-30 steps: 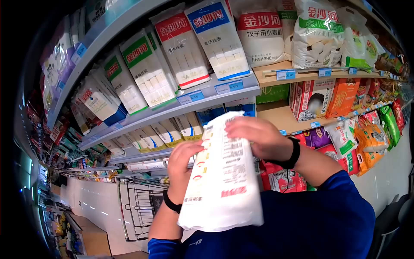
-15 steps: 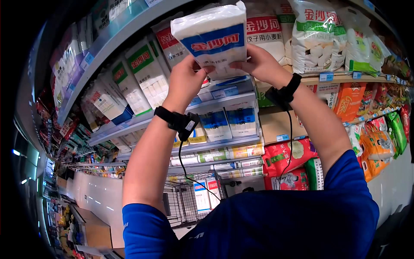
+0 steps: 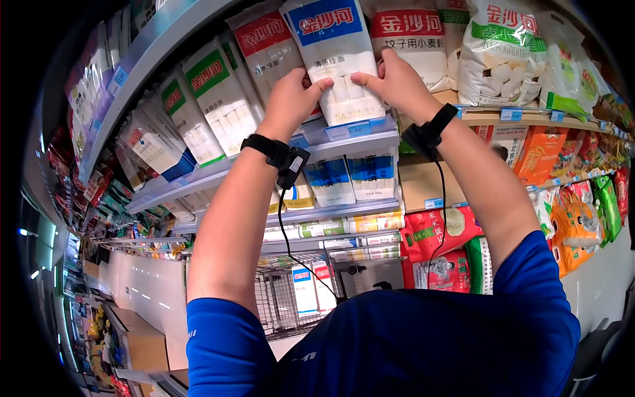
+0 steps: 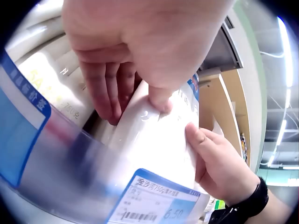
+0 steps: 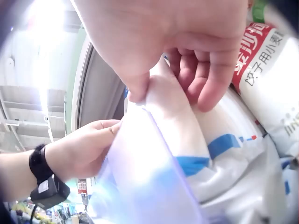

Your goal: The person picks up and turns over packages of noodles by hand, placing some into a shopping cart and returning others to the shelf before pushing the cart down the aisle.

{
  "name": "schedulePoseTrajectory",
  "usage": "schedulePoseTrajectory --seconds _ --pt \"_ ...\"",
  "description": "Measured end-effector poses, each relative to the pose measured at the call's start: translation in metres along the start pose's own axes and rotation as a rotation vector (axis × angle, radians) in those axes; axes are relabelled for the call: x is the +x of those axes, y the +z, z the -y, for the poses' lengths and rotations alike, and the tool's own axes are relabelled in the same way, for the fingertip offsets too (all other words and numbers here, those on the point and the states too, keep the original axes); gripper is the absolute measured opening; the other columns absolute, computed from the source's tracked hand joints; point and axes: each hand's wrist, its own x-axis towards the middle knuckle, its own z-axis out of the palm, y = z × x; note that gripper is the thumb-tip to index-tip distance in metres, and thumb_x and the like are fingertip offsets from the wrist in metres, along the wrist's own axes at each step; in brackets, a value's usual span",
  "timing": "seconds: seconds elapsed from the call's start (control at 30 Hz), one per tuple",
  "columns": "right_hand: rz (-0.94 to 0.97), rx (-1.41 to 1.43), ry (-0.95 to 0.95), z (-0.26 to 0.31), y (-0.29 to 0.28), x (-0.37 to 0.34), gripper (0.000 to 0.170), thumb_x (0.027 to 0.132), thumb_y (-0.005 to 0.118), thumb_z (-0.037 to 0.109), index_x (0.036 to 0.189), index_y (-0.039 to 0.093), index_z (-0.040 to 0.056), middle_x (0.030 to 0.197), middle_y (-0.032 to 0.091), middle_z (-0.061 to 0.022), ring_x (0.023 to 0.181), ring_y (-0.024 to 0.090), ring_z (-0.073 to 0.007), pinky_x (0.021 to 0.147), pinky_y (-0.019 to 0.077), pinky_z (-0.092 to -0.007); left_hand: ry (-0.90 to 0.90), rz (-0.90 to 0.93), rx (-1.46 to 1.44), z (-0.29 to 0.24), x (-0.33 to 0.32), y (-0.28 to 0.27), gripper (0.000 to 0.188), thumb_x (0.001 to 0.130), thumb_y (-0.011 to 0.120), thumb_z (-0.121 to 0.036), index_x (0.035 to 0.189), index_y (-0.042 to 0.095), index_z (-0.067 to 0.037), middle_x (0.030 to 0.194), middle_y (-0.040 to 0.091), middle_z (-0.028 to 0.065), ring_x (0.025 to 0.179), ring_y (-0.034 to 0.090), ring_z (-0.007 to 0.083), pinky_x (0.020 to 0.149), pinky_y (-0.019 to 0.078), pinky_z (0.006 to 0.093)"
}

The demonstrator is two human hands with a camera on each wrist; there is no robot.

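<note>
A white noodle pack with a blue label (image 3: 331,56) stands upright on the upper shelf, its base just behind the price-tag strip. The left hand (image 3: 292,100) grips its left edge, thumb on the front and fingers round the side. On the right edge, the right hand (image 3: 403,89) holds it the same way. In the left wrist view the left hand (image 4: 140,51) pinches the white pack (image 4: 145,130) above a price tag (image 4: 154,198). The right wrist view shows the right hand (image 5: 182,51) with thumb and fingers on either side of the pack (image 5: 173,107).
Red-label (image 3: 261,40) and green-label (image 3: 215,92) noodle packs stand to the left, flour bags (image 3: 506,59) to the right. Below are more packs (image 3: 329,182) and red bags (image 3: 440,235). A cart (image 3: 268,291) holding two packs (image 3: 305,294) is below the shelves.
The pack was turned from its back to its blue-label front, raised, then lowered upright onto the shelf. Both hands moved up and forward with it and still hold its sides.
</note>
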Motion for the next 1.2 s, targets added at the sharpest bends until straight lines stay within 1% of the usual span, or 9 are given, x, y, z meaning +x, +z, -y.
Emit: schedulePoseTrajectory --seconds 0.1,0.13,0.23,0.43,0.63,0.73,0.83,1.03,1.2 --pt "-0.035 -0.001 0.053 -0.002 0.005 -0.009 0.055 0.081 0.073 0.043 0.104 0.055 -0.0044 0.081 0.062 -0.0128 0.075 0.063 -0.0266 0.066 0.0502 -0.0347 -0.063 0.052 0.189 -0.012 -0.013 -0.001 0.042 0.091 0.063 -0.037 0.096 0.065 0.004 0.084 0.070 0.0160 0.072 0.067 0.0231 0.068 0.0521 0.0330" --pt "-0.036 0.023 0.050 -0.008 0.008 -0.010 0.054 0.081 0.073 0.042 0.104 0.055 -0.0044 0.081 0.062 -0.0122 0.074 0.062 -0.0248 0.066 0.0501 -0.0338 -0.045 -0.003 0.136 -0.010 -0.020 0.002 0.043 0.092 0.060 -0.038 0.096 0.065 0.004 0.084 0.070 0.0179 0.076 0.068 0.0280 0.072 0.0525 0.0347" --pt "-0.059 0.108 0.041 -0.023 0.012 -0.026 0.050 0.084 0.072 0.036 0.107 0.055 -0.0047 0.083 0.060 -0.0099 0.072 0.059 -0.0172 0.066 0.0498 -0.0290 0.069 -0.231 0.065 -0.001 -0.060 0.002 0.034 0.089 0.061 -0.026 0.107 0.064 0.003 0.099 0.069 0.0181 0.086 0.068 0.0281 0.076 0.0525 0.0336" --pt "-0.247 0.414 0.059 -0.054 -0.004 -0.099 0.025 0.092 0.066 0.016 0.108 0.056 -0.0007 0.085 0.059 -0.0019 0.072 0.055 -0.0074 0.066 0.0470 -0.0212 -0.043 -0.191 -0.152 0.033 -0.210 -0.025 0.015 0.094 0.054 -0.005 0.103 0.063 0.002 0.094 0.068 0.0097 0.085 0.063 0.0146 0.076 0.0500 0.0275" --pt "-0.196 0.552 0.341 -0.104 0.003 -0.217 0.010 0.097 0.058 0.012 0.094 0.053 0.0033 0.078 0.055 0.0016 0.066 0.050 -0.0042 0.058 0.0408 -0.0198 -0.647 -0.390 -0.532 0.113 -0.385 -0.025 0.020 0.099 0.049 -0.011 0.089 0.061 0.002 0.082 0.065 0.0061 0.072 0.058 0.0117 0.067 0.0477 0.0250" --pt "-0.098 0.479 0.461 -0.131 0.030 -0.268 0.012 0.096 0.058 0.013 0.091 0.053 0.0042 0.071 0.052 0.0036 0.062 0.048 -0.0029 0.054 0.0379 -0.0195 -0.767 -0.472 -0.579 0.121 -0.438 -0.027 0.022 0.100 0.047 -0.016 0.087 0.057 -0.001 0.083 0.063 0.0069 0.072 0.058 0.0123 0.066 0.0475 0.0256" --pt "-0.040 0.509 0.520 -0.119 0.053 -0.285 0.013 0.096 0.059 0.012 0.088 0.053 0.0042 0.066 0.051 0.0053 0.058 0.046 -0.0023 0.052 0.0368 -0.0200 -0.923 -0.558 -0.719 0.132 -0.482 -0.035 0.022 0.100 0.048 -0.018 0.084 0.056 -0.004 0.083 0.063 0.0074 0.072 0.059 0.0139 0.064 0.0485 0.0280" --pt "0.027 0.556 0.456 -0.063 0.097 -0.269 0.013 0.096 0.060 0.014 0.090 0.055 0.0032 0.071 0.055 0.0029 0.063 0.052 -0.0039 0.057 0.0436 -0.0201 -0.878 -0.524 -0.768 0.149 -0.501 -0.058 0.019 0.099 0.046 -0.016 0.090 0.058 -0.004 0.083 0.064 0.0074 0.070 0.058 0.0132 0.065 0.0488 0.0270" --pt "0.102 0.444 0.415 -0.014 0.129 -0.285 0.013 0.093 0.063 0.013 0.089 0.058 0.0006 0.074 0.054 0.0036 0.064 0.046 -0.0034 0.057 0.0392 -0.0200 -0.903 -0.519 -0.832 0.168 -0.514 -0.084 0.020 0.100 0.045 -0.016 0.091 0.057 -0.003 0.084 0.065 0.0086 0.067 0.058 0.0135 0.065 0.0493 0.0273"
